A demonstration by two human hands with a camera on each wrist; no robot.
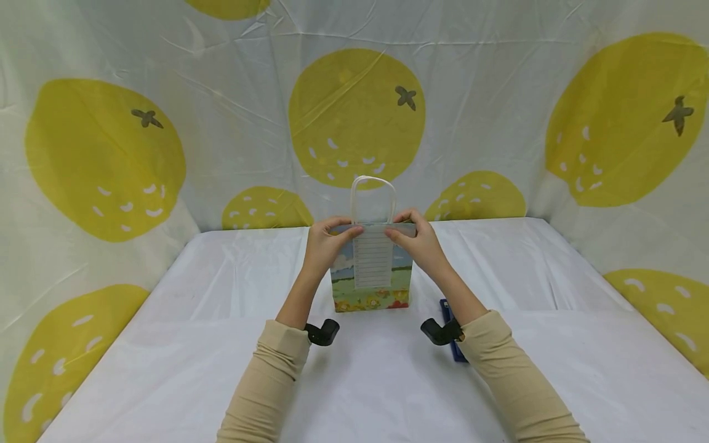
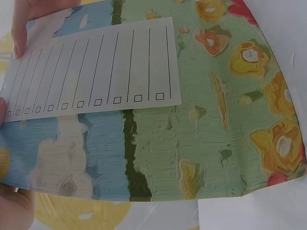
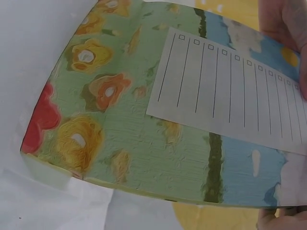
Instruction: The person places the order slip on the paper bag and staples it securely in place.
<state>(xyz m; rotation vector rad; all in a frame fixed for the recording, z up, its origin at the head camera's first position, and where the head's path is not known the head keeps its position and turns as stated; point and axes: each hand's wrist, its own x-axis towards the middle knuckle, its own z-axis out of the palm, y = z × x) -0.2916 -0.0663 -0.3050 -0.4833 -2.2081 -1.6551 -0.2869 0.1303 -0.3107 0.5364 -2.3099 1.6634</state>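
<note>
A paper gift bag (image 1: 400,280) printed with sky, meadow and flowers stands upright on the white-covered table, its white handle (image 1: 373,178) looped above. A white lined checklist sheet (image 1: 372,261) with a column of small boxes lies flat against the front, its top at the bag's upper edge. My left hand (image 1: 322,247) pinches that edge at the sheet's left corner, thumb in front and fingers behind. At the right corner, my right hand (image 1: 422,244) pinches likewise. Both wrist views show the sheet (image 2: 105,72) on the bag's printed face (image 3: 163,158).
A dark blue flat object (image 1: 458,353) lies on the table, partly hidden under the right forearm. Black wrist cameras (image 1: 323,332) stick out from both cuffs. Behind the table hangs a white curtain (image 1: 232,123) with large yellow fruit prints.
</note>
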